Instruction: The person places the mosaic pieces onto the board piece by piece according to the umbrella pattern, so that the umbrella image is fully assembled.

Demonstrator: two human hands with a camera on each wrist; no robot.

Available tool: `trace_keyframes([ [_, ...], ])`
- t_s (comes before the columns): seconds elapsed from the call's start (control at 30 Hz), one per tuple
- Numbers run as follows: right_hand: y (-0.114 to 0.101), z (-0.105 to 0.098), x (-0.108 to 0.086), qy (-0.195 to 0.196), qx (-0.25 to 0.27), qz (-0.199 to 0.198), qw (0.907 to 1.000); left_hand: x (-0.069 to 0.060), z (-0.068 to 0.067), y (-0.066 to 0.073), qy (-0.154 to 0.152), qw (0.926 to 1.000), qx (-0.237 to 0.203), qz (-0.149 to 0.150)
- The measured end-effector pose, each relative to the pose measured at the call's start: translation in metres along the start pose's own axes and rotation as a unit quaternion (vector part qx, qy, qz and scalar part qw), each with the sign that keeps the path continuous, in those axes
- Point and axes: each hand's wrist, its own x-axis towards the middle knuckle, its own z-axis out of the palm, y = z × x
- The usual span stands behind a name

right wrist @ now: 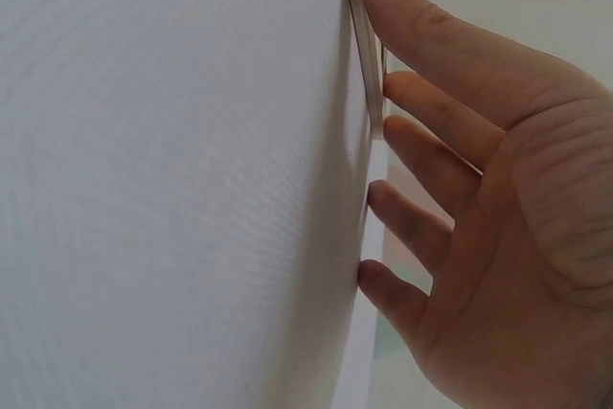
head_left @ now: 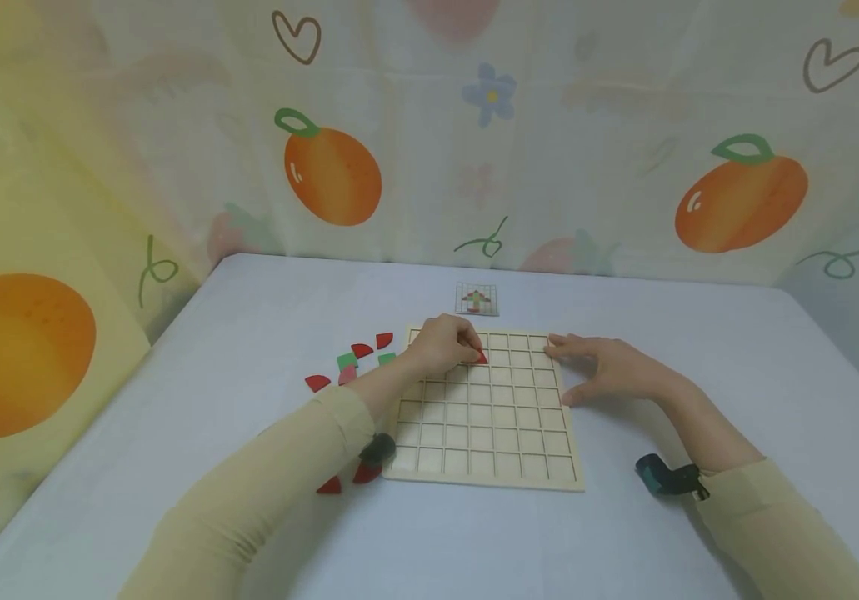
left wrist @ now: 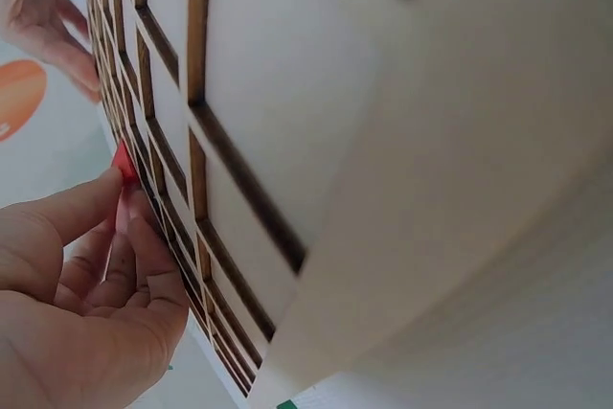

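A square wooden grid board [head_left: 483,437] lies flat on the table. My left hand [head_left: 440,343] is over its upper part and pinches a small red piece [head_left: 482,358] between thumb and index finger. In the left wrist view the red piece [left wrist: 124,162] sticks out past the fingertips, close to the grid ridges; its lower part is hidden by the fingers. At the board's right side, my right hand [head_left: 616,368] has its fingers spread, with thumb and fingertips at the edge. The right wrist view shows the thumb of that hand [right wrist: 517,189] against the board's rim [right wrist: 360,26].
A small printed pattern card [head_left: 476,298] lies beyond the board. Left of the board are several loose pieces, among them a red quarter circle [head_left: 317,382], a green square [head_left: 347,361] and a pink piece [head_left: 347,375]. A red triangle [head_left: 330,486] lies near the left forearm.
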Motion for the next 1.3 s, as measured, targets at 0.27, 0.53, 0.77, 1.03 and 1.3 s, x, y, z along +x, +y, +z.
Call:
trace_keyframes([
  [0.27,-0.0001,-0.0008,0.0005,-0.002,0.002,0.003,1.0000,-0.0015,0.0013,0.0052,0.004,0.9998,0.018,0.013],
  [0.53,-0.0004,-0.0001,0.0007,-0.001,0.006,0.002,1.0000,-0.0036,0.0004,0.0070,0.003,0.9993,0.036,0.013],
  [0.77,-0.0010,0.0009,0.0012,0.000,0.006,0.009,0.9999,-0.0017,0.0014,0.0061,0.000,0.9991,0.039,0.018],
  [1.03,-0.0018,0.0000,0.0013,-0.003,0.008,0.011,0.9999,0.0003,0.0021,0.0059,-0.009,0.9983,0.051,0.028],
  [1.3,-0.0004,0.0001,0.0016,-0.003,0.015,0.008,0.9998,0.0001,0.0041,0.0093,0.006,0.9978,0.062,0.021],
])
